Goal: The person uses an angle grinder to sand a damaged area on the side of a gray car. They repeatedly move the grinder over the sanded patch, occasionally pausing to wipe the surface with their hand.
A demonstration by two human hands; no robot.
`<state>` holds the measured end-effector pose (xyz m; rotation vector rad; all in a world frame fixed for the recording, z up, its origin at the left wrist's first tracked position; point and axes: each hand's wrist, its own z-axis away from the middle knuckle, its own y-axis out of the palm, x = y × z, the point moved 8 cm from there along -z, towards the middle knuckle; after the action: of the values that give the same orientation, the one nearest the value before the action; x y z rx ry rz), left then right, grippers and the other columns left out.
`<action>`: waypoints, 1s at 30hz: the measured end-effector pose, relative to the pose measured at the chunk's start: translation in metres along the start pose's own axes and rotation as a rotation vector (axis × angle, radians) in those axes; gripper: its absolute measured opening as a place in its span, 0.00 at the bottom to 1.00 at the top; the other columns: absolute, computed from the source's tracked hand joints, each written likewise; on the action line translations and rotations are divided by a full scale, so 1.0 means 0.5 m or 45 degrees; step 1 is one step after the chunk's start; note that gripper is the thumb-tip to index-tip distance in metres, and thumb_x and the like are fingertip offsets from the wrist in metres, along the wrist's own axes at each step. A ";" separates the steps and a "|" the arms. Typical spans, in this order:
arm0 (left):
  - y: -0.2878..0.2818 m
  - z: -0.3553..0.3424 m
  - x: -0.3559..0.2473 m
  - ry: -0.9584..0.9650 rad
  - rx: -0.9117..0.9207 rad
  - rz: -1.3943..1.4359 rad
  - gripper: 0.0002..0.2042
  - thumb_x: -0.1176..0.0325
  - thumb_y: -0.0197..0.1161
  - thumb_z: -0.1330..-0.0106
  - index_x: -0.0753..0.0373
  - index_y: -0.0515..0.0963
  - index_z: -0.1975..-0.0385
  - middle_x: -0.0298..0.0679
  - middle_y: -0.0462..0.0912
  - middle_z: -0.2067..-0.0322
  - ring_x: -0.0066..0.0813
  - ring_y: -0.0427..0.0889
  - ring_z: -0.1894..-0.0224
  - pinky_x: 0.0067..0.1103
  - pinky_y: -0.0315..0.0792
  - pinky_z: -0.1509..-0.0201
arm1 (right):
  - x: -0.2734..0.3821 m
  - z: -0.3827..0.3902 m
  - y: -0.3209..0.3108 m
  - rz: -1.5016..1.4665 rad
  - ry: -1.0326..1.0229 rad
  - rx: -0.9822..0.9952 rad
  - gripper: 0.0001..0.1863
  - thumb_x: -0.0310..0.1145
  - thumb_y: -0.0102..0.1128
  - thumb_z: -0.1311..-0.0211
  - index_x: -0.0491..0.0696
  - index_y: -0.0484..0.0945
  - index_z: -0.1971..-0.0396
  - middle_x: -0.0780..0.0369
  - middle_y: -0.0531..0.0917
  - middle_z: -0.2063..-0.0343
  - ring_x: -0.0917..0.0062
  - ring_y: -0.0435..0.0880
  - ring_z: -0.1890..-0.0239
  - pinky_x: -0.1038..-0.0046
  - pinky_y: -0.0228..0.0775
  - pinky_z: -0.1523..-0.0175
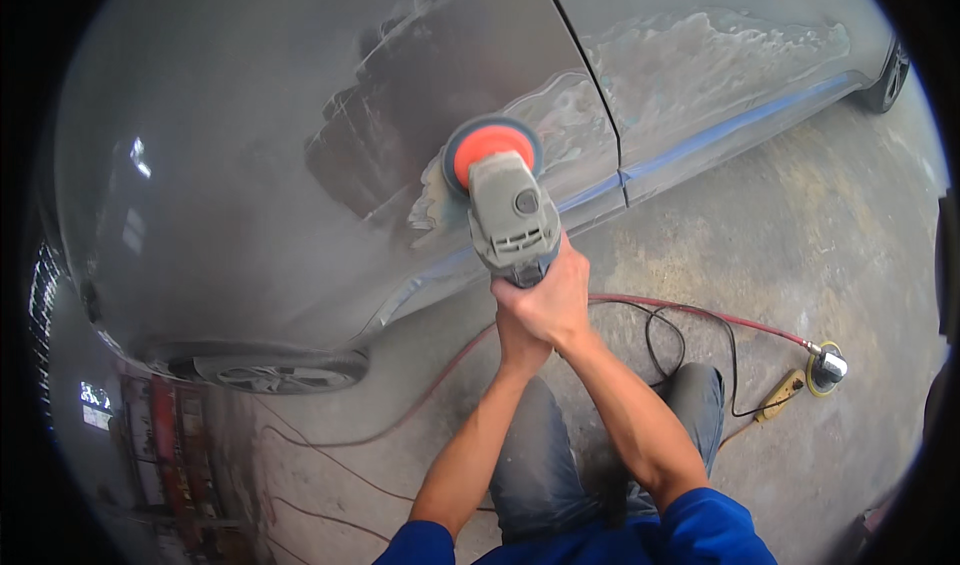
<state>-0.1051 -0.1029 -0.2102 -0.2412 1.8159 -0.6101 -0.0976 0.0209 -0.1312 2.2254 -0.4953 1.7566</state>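
Observation:
My right hand [556, 305] wraps round the handle of a dusty grey disc sander [513, 210]. Just below it, my left hand [519, 340] is closed on the same tool, its fingers largely hidden behind the right. At the sander's far end, the round disc [490, 143] with an orange-red centre lies against the lower side of a grey car [230, 155]. Around the disc, the panel has a dark sanded area [400, 115] and pale, uneven patches of filler [565, 115]. Blue tape [725, 130] runs along the lower edge.
A red hose [700, 310] crosses the concrete floor to a small round sander [828, 368] at the right. Beside that lies a yellow power strip [780, 397] with a black cord [733, 355]. A front wheel [285, 373] is at left, with red shelving [165, 425] nearby.

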 end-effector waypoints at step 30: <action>-0.024 -0.001 -0.023 -0.033 -0.060 -0.058 0.29 0.64 0.71 0.40 0.66 0.69 0.40 0.51 0.80 0.45 0.46 0.78 0.39 0.34 0.70 0.37 | -0.040 0.005 -0.001 -0.280 0.122 -0.089 0.37 0.35 0.77 0.60 0.42 0.72 0.46 0.47 0.86 0.61 0.48 0.86 0.55 0.57 0.79 0.47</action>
<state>-0.1035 -0.1075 -0.1945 -0.3214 1.8053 -0.5935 -0.0993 0.0222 -0.1511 2.0499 -0.2750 1.6953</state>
